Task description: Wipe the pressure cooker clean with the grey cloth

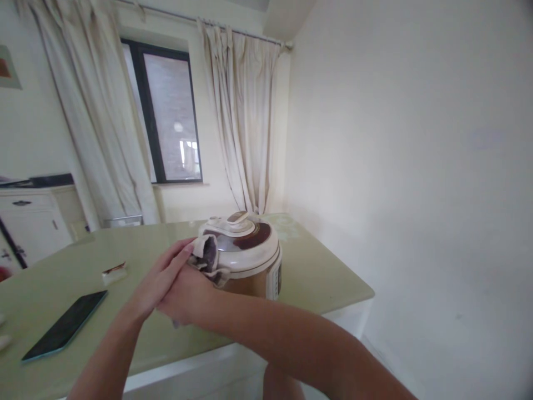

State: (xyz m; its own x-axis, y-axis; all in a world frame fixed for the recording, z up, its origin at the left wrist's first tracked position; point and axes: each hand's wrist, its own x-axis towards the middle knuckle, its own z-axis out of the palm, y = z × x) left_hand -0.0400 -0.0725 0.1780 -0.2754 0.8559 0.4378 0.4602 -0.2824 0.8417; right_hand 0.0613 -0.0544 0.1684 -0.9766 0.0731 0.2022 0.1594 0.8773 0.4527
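Note:
A crumpled cloth (211,253), pale with grey-purple patches, is bunched against the left side of an electric pressure cooker (250,264). The cooker is white and brown with a closed round lid and a handle on top; it stands upright on the green tabletop (328,278). My left hand (169,269) lies over my right, its fingers closed on the cloth's edge. Reaching across from the right, my right hand (187,294) is closed around the lower part of the cloth, and its fingers are mostly hidden.
A dark tablet or phone (66,325) with a teal edge lies at the table's left. Behind it is a small whitish packet (114,273). A wall (416,194) runs along the right, and a white cabinet (33,216) stands at the far left by curtains.

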